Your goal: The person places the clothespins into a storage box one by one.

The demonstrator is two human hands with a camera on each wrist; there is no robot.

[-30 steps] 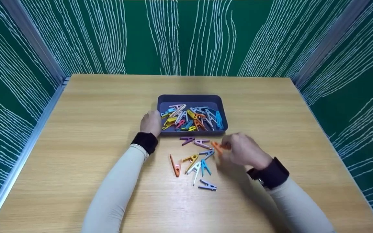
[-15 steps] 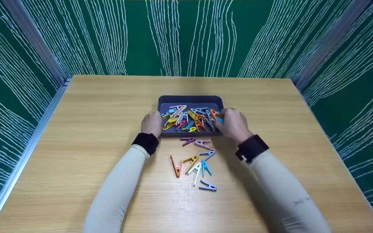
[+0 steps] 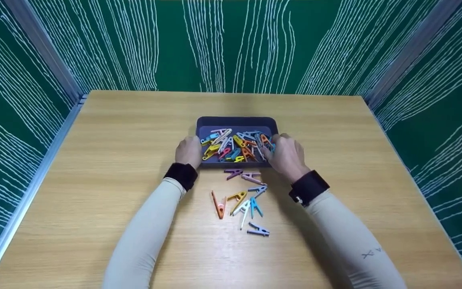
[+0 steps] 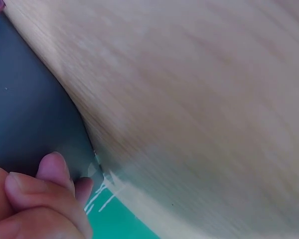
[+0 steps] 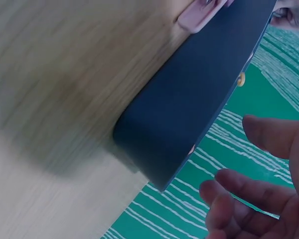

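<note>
A dark tray (image 3: 237, 121) holds a heap of clothespins (image 3: 225, 142) in many colours. My left hand (image 3: 189, 151) grips the tray's left side; in the left wrist view its fingers (image 4: 45, 196) curl at the tray wall (image 4: 30, 94). Over the tray's right edge is my right hand (image 3: 289, 156). An orange clothespin (image 3: 265, 140) lies in the tray beside its fingers. The right wrist view shows the thumb (image 5: 271, 135) and fingers apart, with nothing between them, beyond the tray's outer wall (image 5: 189, 94).
Several loose clothespins lie on the wooden table (image 3: 134, 132) in front of the tray, among them a purple one (image 3: 233, 173), a yellow one (image 3: 238, 197), a blue one (image 3: 255, 206) and an orange one (image 3: 219, 206). Green walls (image 3: 171, 48) with white lines surround the table.
My right hand has carried an orange clothespin from the table in front of the tray to the tray's right end and let it go there. The left hand stays on the tray.
</note>
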